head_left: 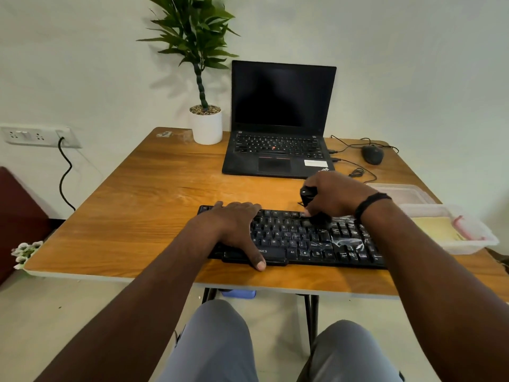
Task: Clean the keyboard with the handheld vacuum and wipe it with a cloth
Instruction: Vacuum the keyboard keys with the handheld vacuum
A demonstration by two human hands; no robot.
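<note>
A black keyboard (308, 238) lies near the front edge of the wooden table (154, 205). My left hand (234, 230) rests flat on the keyboard's left end, fingers spread over the top edge and thumb at the front edge. My right hand (334, 195) grips a small black handheld vacuum (308, 194) and holds it over the keyboard's upper middle rows. The vacuum's lower end (321, 219) touches the keys there. A yellow cloth (435, 230) lies in a clear plastic tray (479, 245) at the right.
An open black laptop (278, 150) stands behind the keyboard with a wired mouse (372, 154) to its right. A potted plant (206, 125) sits at the back. A clear lid (399, 193) lies behind the tray. A wall socket (38, 136) is at the left.
</note>
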